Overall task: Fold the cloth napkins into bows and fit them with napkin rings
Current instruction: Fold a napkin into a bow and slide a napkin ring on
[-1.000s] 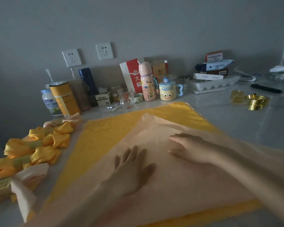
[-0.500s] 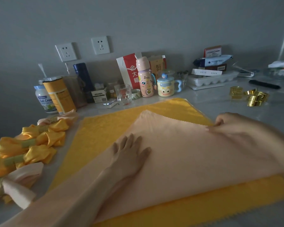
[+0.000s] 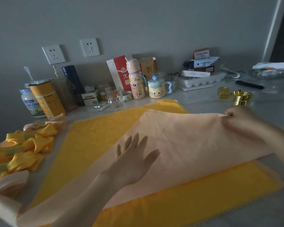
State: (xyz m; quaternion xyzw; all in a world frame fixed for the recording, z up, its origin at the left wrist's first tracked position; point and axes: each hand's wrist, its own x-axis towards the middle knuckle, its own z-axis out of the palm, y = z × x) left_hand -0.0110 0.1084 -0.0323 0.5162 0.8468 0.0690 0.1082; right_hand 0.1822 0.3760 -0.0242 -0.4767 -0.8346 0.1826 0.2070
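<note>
A peach cloth napkin (image 3: 195, 141) lies spread over a yellow napkin (image 3: 92, 141) on the grey counter. My left hand (image 3: 133, 159) rests flat on the peach napkin near its middle, fingers straight and spread. My right hand (image 3: 236, 120) pinches the napkin's far right corner and holds it slightly lifted. Several gold napkin rings (image 3: 236, 96) sit on the counter just beyond my right hand. Finished yellow bows (image 3: 23, 149) with rings lie at the left, with a peach bow (image 3: 8, 184) in front of them.
Along the wall stand a milk-powder jar (image 3: 31, 104), a yellow canister (image 3: 47, 99), a dark flask (image 3: 73, 84), a glass (image 3: 114, 96), a pink bottle (image 3: 135, 79), a cartoon mug (image 3: 156, 89) and an egg tray (image 3: 202, 80). A glass bowl (image 3: 267, 72) is far right.
My right hand slid from the napkin's middle out to its right corner, pinched it and drew it rightward and up. My left hand stayed flat on the cloth.
</note>
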